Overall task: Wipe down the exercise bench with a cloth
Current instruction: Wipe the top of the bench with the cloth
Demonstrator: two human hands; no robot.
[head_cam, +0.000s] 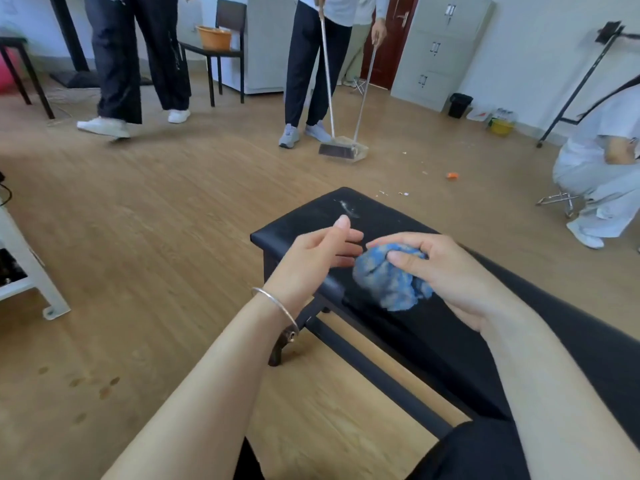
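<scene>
Crumpled blue cloth (391, 284) is gripped by right hand (450, 271) over black padded desk (311, 211). Left hand (313, 258) is held open. Orange plastic basin (213, 38): contents hidden.

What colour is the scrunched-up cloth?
Blue with paler flecks; the cloth shows best in the head view, gripped by the right hand.

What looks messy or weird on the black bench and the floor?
A whitish smear marks the far end of the black bench, beyond the blue cloth the right hand holds bunched up. On the floor past it lie small white scraps and an orange bit, not yet swept up.
</scene>
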